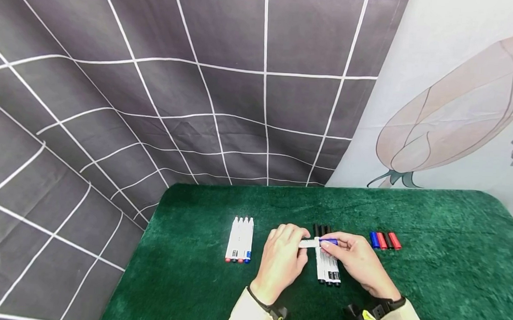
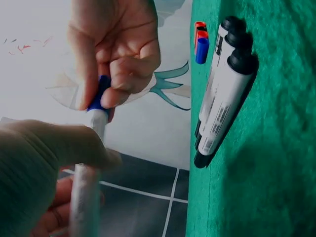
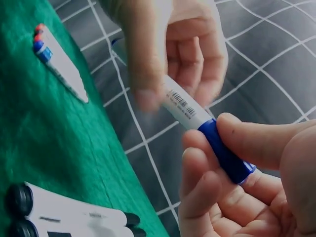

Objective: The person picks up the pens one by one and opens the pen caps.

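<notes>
A white marker (image 3: 180, 101) with a blue cap (image 3: 224, 150) is held level above the table, between both hands. My left hand (image 1: 281, 255) grips its white barrel, thumb on one side and fingers on the other. The blue cap sits on the barrel's end, pinched between thumb and fingers of my right hand (image 1: 357, 261). Just below the hands, white markers with black caps (image 2: 232, 84) lie side by side on the green cloth. Their middle is partly hidden by the held marker and right hand in the head view.
Left of the hands lies a row of several uncapped white markers (image 1: 240, 239), with red, black and blue ends toward me. Loose blue, red and black caps (image 1: 385, 240) lie in a row to the right. A green cloth (image 1: 180, 281) covers the table; grey checked fabric (image 1: 225, 95) hangs behind.
</notes>
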The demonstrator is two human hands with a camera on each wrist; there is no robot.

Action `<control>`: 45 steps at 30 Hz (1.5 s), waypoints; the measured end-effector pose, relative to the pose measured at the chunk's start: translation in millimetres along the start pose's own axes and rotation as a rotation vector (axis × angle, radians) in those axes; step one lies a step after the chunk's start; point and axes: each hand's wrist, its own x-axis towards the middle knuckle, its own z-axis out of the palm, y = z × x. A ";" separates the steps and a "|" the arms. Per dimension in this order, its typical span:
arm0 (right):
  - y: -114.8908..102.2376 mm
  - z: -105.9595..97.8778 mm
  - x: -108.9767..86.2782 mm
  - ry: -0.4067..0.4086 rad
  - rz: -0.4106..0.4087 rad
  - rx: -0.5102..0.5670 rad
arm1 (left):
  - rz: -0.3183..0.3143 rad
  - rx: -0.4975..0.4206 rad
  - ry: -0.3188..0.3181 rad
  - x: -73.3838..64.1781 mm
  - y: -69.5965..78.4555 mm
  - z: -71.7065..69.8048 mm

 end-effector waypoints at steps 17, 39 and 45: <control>-2.6 7.3 -1.3 -0.049 0.076 0.179 | 0.083 -0.133 0.041 -0.8 -2.5 -3.5; -4.0 3.2 -4.4 -0.070 0.007 0.152 | 0.161 -0.017 -0.097 -6.2 -7.5 -1.5; -6.2 5.4 -5.9 -0.038 -0.002 0.135 | 0.153 -0.012 -0.098 -5.5 -7.5 -1.5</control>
